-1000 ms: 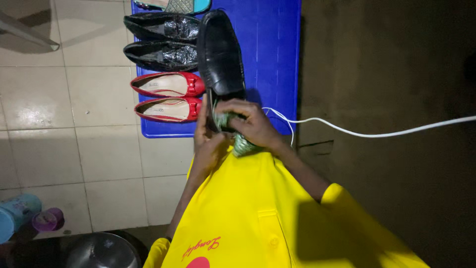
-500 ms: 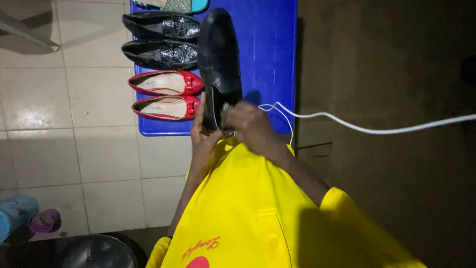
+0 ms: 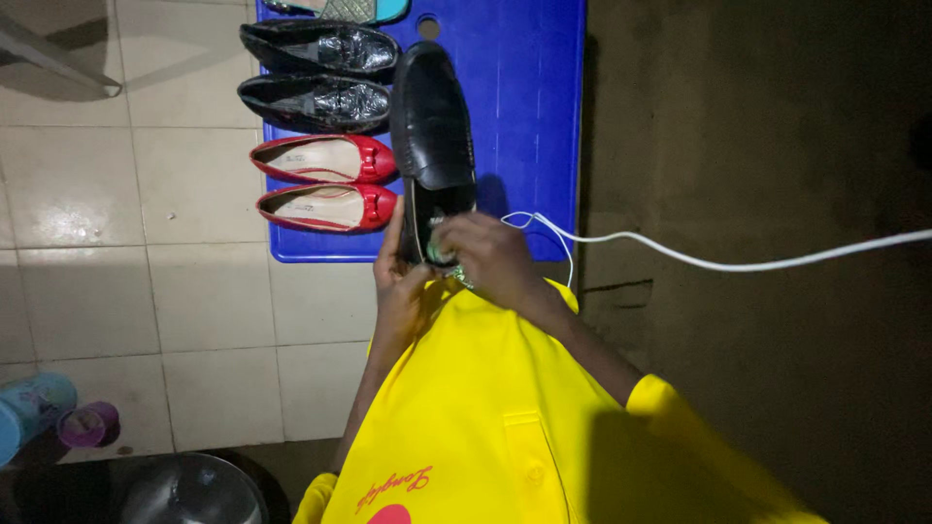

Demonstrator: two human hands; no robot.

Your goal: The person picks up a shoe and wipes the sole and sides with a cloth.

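Pale oblong insole labels inside the two red flats [image 3: 325, 182] on the blue board [image 3: 524, 87].

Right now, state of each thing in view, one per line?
black loafer: heel end lifted, toe on the blue board
left hand: gripping the loafer's heel
right hand: pressing a greenish cloth into the loafer
red flats: paired, on the board
glossy black flats: paired, on the board
white cable: slack, end by the right hand

Both forearms reached forward from yellow sleeves, the hands close together. The left hand [image 3: 400, 277] stood edge-up with fingers extended; the right hand [image 3: 493, 257] curled, fingers bent inward.
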